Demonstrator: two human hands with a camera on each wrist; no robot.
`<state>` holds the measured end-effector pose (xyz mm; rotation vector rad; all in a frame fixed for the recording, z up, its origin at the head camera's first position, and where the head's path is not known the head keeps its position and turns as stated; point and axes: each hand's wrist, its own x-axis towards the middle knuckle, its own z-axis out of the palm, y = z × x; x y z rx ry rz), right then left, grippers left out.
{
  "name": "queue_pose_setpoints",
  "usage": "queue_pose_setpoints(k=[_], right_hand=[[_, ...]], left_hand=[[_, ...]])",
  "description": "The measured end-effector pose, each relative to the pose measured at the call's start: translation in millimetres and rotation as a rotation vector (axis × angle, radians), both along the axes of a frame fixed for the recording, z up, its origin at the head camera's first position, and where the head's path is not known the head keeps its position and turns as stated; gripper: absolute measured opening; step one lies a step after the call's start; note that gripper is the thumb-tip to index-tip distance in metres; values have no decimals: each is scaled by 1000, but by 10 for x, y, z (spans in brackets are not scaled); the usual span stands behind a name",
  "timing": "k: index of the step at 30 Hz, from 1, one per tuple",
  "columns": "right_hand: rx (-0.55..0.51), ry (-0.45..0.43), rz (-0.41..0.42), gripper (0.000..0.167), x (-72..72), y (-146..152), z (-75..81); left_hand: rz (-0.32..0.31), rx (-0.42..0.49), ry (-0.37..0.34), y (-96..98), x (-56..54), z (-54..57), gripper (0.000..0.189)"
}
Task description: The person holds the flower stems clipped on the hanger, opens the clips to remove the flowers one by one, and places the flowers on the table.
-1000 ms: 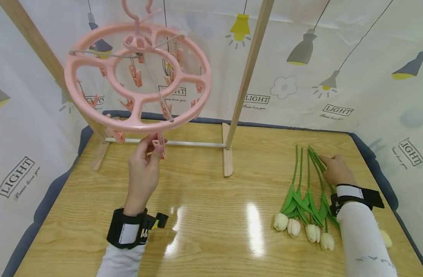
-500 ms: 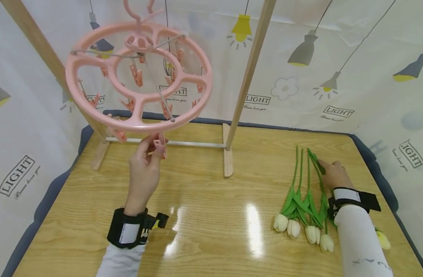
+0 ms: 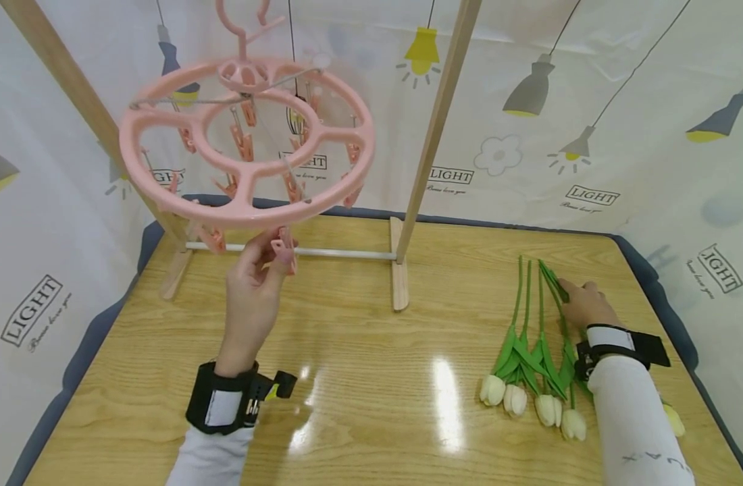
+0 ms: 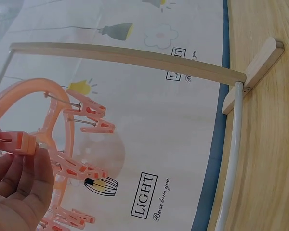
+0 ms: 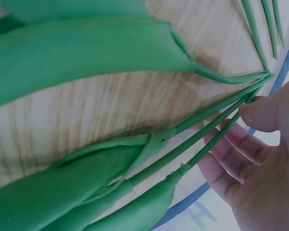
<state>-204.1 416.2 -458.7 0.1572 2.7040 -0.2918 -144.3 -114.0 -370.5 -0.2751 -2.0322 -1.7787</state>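
My left hand pinches a pink clothespin at the near rim of a round pink clip hanger. In the left wrist view, thumb and fingers hold the clothespin by its end. Over on the right, my right hand is at the stems of artificial tulips lying on the table. The right wrist view has the thumb and curled fingers about a green tulip stem, close to where several stem ends meet. White tulip heads point toward me. A yellowish bloom is partly behind my right sleeve.
The hanger hangs within a wooden frame, whose right post stands on a foot. A white crossbar runs low between the posts. Several other clothespins dangle from the hanger. A printed curtain encloses the table.
The hanger's far rim has dropped and its near rim has risen slightly, so it lies flatter. My right hand has drawn a little toward me along the stems; my left keeps hold of the clothespin.
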Motion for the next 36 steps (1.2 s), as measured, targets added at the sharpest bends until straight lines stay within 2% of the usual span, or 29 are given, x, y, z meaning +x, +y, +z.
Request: queue_pose_setpoints(k=[4,8,15,21,24,28,30,32,36], right_hand=[[-20,-24,6,64,-13,4,50],[-64,1,2,66,-35,12,71],[-101,119,33,63,-130,-32,115],[-122,235,72,54,-203,-204,258],[-131,271,69,53,-212,-299,334],[-164,316,59,56,-228,-384,400],[-186,327,56,58,-245,-419,436],[-207,340,58,60,-265,-449,473],[-270,393,68,64,-278,-541,570]], left_hand=[[-19,8,-12,10,-14,43,35],[-41,27,-16,31,-37,82,36],[-89,68,41,59,-65,129,36],[-132,78,115,66,-91,153,36],[-150,83,119,72,-89,160,37],[-158,80,77,73,-70,145,42],[-154,42,47,65,-62,122,44],[-154,-38,2,44,-48,70,47],[-162,-298,-80,-24,-15,-102,52]])
